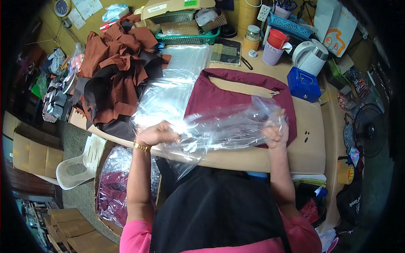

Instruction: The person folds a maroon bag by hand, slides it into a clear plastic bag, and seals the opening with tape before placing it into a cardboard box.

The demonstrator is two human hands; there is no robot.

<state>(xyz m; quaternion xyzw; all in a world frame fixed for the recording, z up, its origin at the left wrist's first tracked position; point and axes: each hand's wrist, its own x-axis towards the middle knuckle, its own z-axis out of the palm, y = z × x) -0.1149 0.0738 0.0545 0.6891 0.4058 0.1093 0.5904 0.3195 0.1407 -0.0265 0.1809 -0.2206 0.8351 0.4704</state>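
A clear plastic bag is stretched between my two hands above the front of the table. My left hand, with a gold watch at its wrist, is closed on the bag's left part. On the other side, my right hand grips the bag's right end, its fingers partly covered by the film. Behind and partly beneath the film lies a maroon fabric bag with a looped strap and a zipper pull. More flat clear plastic bags are stacked left of it.
Brown and black fabric pieces are heaped at the table's left. A blue box, a white kettle and a green basket stand along the back and right. A carton with wrapped maroon items sits below, near a white chair.
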